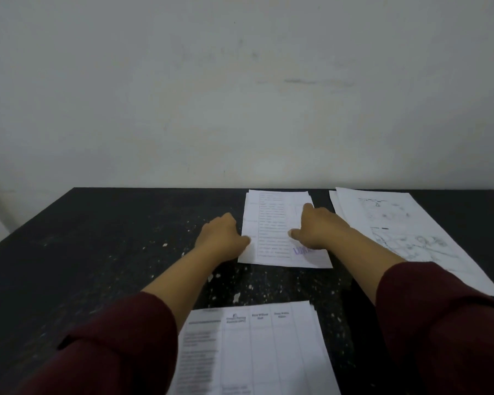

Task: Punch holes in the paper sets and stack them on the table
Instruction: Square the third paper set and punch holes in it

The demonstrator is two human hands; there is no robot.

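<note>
A set of printed white sheets with a purple stamp lies flat near the far middle of the black table. My left hand rests at the set's left edge, thumb on the paper. My right hand lies on top of its right side, fingers curled, index finger stretched toward the far edge. Whether either hand grips the sheets is unclear. Another paper set with a printed table lies close to me. A third set with drawings lies to the right. No hole punch is in view.
A pale wall stands right behind the table's far edge. The table top is speckled with small white flecks. Dark red sleeves cover both forearms.
</note>
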